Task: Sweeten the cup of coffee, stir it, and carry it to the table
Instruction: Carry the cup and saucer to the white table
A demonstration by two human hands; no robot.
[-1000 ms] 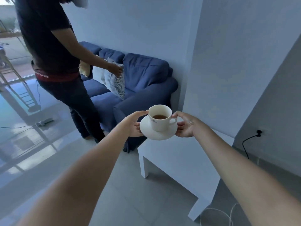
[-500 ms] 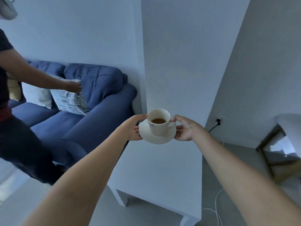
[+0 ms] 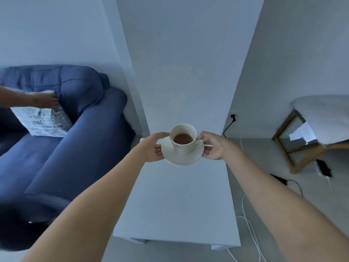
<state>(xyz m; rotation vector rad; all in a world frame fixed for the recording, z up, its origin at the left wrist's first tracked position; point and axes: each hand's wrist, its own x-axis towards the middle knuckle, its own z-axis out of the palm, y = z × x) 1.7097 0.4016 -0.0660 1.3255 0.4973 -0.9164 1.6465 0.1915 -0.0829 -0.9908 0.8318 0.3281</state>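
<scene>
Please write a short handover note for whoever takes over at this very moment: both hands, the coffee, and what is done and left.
Left hand: gripping the left rim of the saucer.
Right hand: gripping the saucer's right rim, thumb by the cup handle.
Cup: upright on the saucer, holding brown coffee, no spoon in it; held in the air over the far end of the white table.
Done: the cup has reached the table. Sweetening and stirring cannot be confirmed from this view.
Left: lower the saucer level onto the tabletop and release both hands.
Note: another person's hand is on a cushion on the blue sofa to the left.
</scene>
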